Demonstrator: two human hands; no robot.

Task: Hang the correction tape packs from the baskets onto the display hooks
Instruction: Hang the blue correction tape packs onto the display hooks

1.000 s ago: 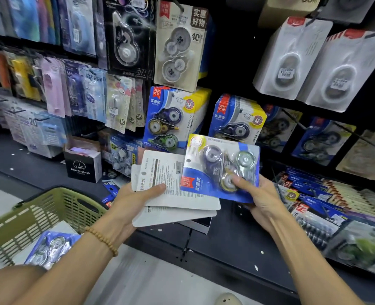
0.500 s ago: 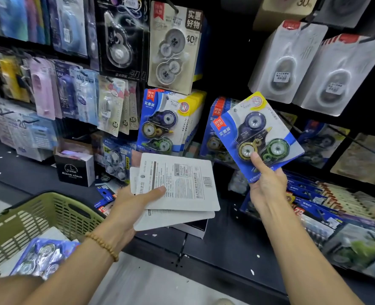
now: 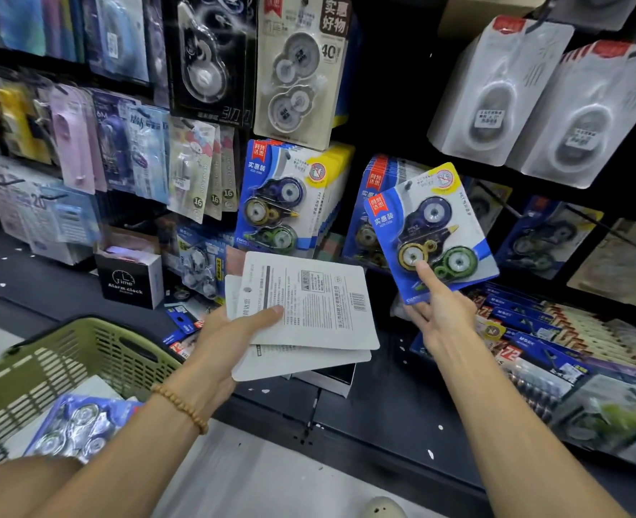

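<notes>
Both hands are busy with correction tape packs in front of the display wall. Right hand [image 3: 439, 312] pinches the lower edge of a blue pack [image 3: 430, 233], thumb pressed on the front just under the yellow tape wheel and the other fingers curled behind the card. That pack is raised and tilted, its top corner leaning to the right, and it sits right in front of a hanging row of matching packs [image 3: 376, 203]; whether its hole is on a hook I cannot tell. Left hand [image 3: 226, 338], with a bead bracelet [image 3: 182, 407] at the wrist, grips a small stack of packs [image 3: 309, 308] turned face down, so the white printed backs with a barcode face up; the thumb lies across the top card and the fingers are curled underneath. The stack is held level, above the edge of the dark shelf [image 3: 383, 398].

A second full row of the same blue packs [image 3: 282, 203] hangs to the left of the raised one. Down at the lower left a green basket [image 3: 66, 364] holds at least one more blue pack [image 3: 73, 428] lying flat. A small black box marked as an alarm clock [image 3: 129, 278] stands on the shelf behind the basket. Larger white packs [image 3: 544, 95] hang at the upper right, blurred.
</notes>
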